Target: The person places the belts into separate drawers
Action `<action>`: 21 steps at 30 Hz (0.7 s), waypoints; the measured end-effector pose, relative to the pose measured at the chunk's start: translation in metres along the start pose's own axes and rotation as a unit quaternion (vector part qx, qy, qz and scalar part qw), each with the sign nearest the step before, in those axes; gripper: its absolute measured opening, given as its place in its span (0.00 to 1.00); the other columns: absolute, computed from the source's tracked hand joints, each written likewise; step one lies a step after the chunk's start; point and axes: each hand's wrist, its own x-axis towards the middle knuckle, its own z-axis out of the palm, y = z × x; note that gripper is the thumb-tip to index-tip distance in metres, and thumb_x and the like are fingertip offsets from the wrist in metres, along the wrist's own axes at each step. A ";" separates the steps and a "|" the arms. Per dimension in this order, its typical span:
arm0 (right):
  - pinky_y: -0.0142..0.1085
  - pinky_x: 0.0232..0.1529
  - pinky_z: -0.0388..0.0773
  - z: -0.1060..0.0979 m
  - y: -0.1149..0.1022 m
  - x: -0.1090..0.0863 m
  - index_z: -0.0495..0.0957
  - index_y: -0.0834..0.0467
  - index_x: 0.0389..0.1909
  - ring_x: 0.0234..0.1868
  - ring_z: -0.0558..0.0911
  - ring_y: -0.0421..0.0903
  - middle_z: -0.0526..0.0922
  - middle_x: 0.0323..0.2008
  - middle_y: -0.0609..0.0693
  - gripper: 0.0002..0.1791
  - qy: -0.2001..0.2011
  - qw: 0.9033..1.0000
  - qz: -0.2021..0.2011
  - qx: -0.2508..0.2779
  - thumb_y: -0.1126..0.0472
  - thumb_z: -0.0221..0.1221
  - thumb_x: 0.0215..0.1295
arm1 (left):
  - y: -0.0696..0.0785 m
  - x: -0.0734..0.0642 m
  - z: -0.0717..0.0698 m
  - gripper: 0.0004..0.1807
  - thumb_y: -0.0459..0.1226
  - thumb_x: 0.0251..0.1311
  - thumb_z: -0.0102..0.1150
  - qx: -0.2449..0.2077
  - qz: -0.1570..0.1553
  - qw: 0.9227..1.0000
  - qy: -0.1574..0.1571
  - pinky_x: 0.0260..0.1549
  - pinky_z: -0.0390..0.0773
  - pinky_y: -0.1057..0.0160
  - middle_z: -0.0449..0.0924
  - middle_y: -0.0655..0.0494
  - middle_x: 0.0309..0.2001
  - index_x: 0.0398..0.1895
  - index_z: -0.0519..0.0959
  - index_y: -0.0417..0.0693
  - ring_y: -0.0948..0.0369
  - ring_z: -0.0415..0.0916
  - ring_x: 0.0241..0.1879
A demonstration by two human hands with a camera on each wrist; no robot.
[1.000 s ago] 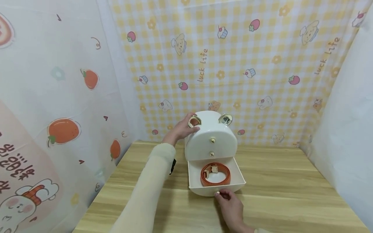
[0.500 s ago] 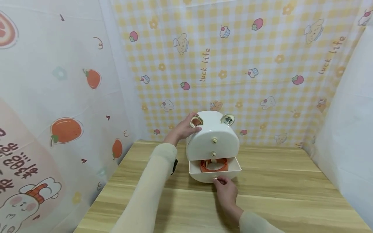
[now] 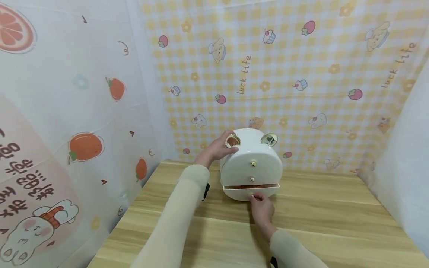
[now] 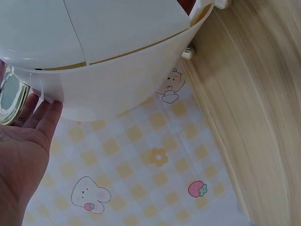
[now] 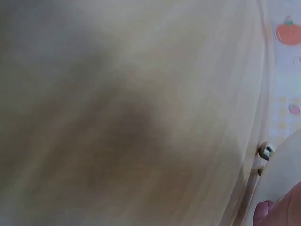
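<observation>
A white drawer box [image 3: 251, 169] with a rounded top and two gold-rimmed ears [image 3: 269, 139] stands on the table. My left hand [image 3: 216, 149] holds its upper left, thumb in front of the left ear and fingers behind; in the left wrist view these fingers [image 4: 49, 115] lie against the box wall. With my right hand [image 3: 262, 210] I pinch the knob of the bottom drawer [image 3: 234, 193], which stands slightly out. Only a sliver of an orange coiled belt shows inside. In the right wrist view, just part of the right hand [image 5: 277, 212] appears, at the lower right corner.
The wooden table [image 3: 318, 219] extends around the box. A yellow checked cloth [image 3: 288, 108] hangs behind it and a printed white cloth [image 3: 110, 123] on the left. Two gold knobs [image 3: 253, 163] mark the box's upper front.
My right hand has pushed the bottom drawer inward, from well out to a narrow gap. The coiled belt has slid in with it, nearly out of sight. The left hand keeps its hold.
</observation>
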 end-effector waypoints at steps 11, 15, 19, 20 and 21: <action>0.44 0.43 0.72 0.010 -0.002 0.017 0.86 0.61 0.29 0.37 0.80 0.52 0.86 0.29 0.51 0.10 0.005 1.000 0.025 0.005 0.57 0.67 0.58 | -0.001 0.002 -0.001 0.29 0.47 0.66 0.62 0.009 0.002 1.000 0.004 0.58 0.70 0.50 0.74 0.48 0.60 0.65 0.60 0.60 0.49 0.71 0.60; 0.45 0.44 0.72 0.013 -0.002 0.021 0.86 0.60 0.27 0.38 0.80 0.52 0.86 0.29 0.50 0.10 0.008 0.999 0.034 0.006 0.56 0.67 0.57 | -0.002 0.003 0.000 0.27 0.46 0.66 0.64 0.009 0.000 1.000 0.007 0.57 0.71 0.50 0.75 0.49 0.59 0.63 0.62 0.59 0.49 0.72 0.59; 0.47 0.46 0.72 0.016 -0.002 0.022 0.87 0.60 0.29 0.39 0.80 0.53 0.86 0.31 0.52 0.11 0.014 0.999 0.039 0.012 0.55 0.67 0.57 | -0.001 0.004 -0.001 0.28 0.48 0.65 0.63 0.010 -0.006 1.000 0.008 0.57 0.72 0.50 0.75 0.49 0.60 0.63 0.62 0.59 0.48 0.72 0.60; 0.47 0.46 0.72 0.017 -0.002 0.023 0.87 0.60 0.29 0.39 0.81 0.53 0.86 0.31 0.52 0.11 0.016 0.999 0.040 0.012 0.55 0.68 0.57 | -0.001 0.004 -0.001 0.28 0.48 0.65 0.63 0.011 -0.006 1.000 0.008 0.56 0.72 0.50 0.75 0.50 0.60 0.63 0.63 0.59 0.49 0.72 0.60; 0.47 0.46 0.72 0.018 -0.002 0.023 0.86 0.61 0.29 0.39 0.81 0.54 0.86 0.31 0.52 0.11 0.016 0.999 0.039 0.012 0.55 0.68 0.57 | -0.001 0.004 -0.002 0.27 0.49 0.65 0.63 0.010 -0.006 1.000 0.008 0.56 0.72 0.50 0.75 0.50 0.60 0.62 0.63 0.60 0.49 0.72 0.59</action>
